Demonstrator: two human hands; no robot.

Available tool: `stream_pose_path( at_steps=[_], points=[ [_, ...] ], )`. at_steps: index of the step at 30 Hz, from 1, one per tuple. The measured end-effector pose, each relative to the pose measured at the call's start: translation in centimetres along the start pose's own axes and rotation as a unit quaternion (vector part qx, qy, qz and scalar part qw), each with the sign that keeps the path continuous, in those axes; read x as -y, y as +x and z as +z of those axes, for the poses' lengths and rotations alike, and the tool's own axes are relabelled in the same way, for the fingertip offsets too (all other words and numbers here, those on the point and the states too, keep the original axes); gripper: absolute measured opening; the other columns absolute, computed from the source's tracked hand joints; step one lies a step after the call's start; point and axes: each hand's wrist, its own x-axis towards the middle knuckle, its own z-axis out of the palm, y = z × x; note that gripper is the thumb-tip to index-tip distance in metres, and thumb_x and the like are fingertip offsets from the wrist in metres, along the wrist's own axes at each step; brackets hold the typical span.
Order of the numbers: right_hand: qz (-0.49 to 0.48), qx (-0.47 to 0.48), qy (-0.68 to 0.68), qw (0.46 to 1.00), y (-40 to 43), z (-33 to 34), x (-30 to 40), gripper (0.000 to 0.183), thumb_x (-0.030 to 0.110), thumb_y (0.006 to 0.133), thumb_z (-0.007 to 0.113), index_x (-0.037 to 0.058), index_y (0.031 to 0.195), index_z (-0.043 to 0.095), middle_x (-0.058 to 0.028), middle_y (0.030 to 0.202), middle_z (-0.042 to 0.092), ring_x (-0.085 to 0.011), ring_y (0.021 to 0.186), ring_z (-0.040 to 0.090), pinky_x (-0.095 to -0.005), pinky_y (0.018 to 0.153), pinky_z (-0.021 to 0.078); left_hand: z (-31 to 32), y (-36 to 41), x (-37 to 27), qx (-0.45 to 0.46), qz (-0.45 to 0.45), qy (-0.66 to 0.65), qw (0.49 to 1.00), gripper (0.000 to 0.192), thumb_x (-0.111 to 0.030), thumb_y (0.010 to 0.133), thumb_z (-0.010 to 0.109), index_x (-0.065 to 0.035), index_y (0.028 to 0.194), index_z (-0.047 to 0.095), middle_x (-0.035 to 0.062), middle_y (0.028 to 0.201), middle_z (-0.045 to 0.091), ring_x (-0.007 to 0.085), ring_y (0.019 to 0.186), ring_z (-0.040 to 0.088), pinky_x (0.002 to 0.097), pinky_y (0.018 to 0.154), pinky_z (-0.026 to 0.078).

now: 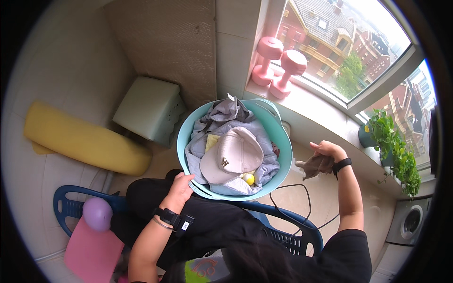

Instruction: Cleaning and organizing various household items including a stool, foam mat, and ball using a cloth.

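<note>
A light teal plastic laundry basket [181, 148] rests before me at my lap. My left hand [181, 187] grips its near left rim by the handle. Inside, a pale beige baseball cap [239, 155] with a dark emblem lies on crumpled grey fabric [226, 109]. Beside the cap are a yellow cloth [211, 142] and a small yellow-and-white ball [248, 179]. Out to the right of the basket, my right hand [327, 150] holds a small brown cloth [316, 167] that hangs below the fingers.
Two pink dumbbells [290, 72] stand on the windowsill [318, 111], with potted green plants [393, 148] farther along. A yellow rolled mat [88, 141] and a pale green stool [148, 106] are at left. A black cable [309, 198] loops over the blue plastic chair [300, 226]. A purple balloon [98, 214] sits lower left.
</note>
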Motion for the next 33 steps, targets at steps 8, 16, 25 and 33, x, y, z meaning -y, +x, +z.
stream_pose_path(
  at_steps=[8,16,25,33],
  points=[
    [-0.085,0.023,0.129,0.988,3.7,5.5,7.6,0.051,0.048,0.075,0.075,-0.0015,0.086,0.074,-0.0139,0.077,0.071,-0.0236,0.074,0.070,-0.0348,0.071,0.0543,1.4,-0.7,4.0,-0.069,-0.056,-0.098,0.991,0.061,0.020,0.081,0.046,-0.0159,0.130,0.039,0.0216,0.132,0.044,0.0479,0.114,0.052,0.0722,0.084,0.047],
    [-0.153,-0.003,0.194,0.969,9.1,10.3,5.8,0.022,0.013,0.074,0.066,-0.0063,0.086,0.068,-0.0154,0.071,0.067,-0.0239,0.065,0.065,-0.0381,0.061,0.0517,1.5,1.0,5.6,-0.117,-0.003,0.013,0.993,0.061,0.017,0.063,0.049,-0.0028,0.120,0.045,0.0186,0.104,0.052,0.0355,0.085,0.061,0.0511,0.055,0.056],
    [-0.297,-0.096,-0.040,0.949,7.4,3.1,9.0,0.023,0.014,0.071,0.068,-0.0085,0.070,0.066,-0.0183,0.066,0.065,-0.0251,0.063,0.065,-0.0368,0.060,0.0505,-0.9,-0.7,1.4,-0.034,-0.019,0.027,0.999,0.047,0.010,0.069,0.055,-0.0006,0.114,0.044,0.0164,0.095,0.054,0.0323,0.071,0.066,0.0511,0.060,0.060],
    [-0.310,-0.109,-0.066,0.942,-6.4,-9.0,19.5,0.024,0.016,0.068,0.069,-0.0033,0.082,0.069,-0.0212,0.074,0.067,-0.0325,0.073,0.067,-0.0390,0.067,0.0517,0.6,-13.0,-5.6,0.018,0.054,0.020,0.998,0.045,0.005,0.076,0.056,-0.0060,0.119,0.048,0.0086,0.092,0.061,0.0243,0.076,0.067,0.0410,0.068,0.061]
  ],
)
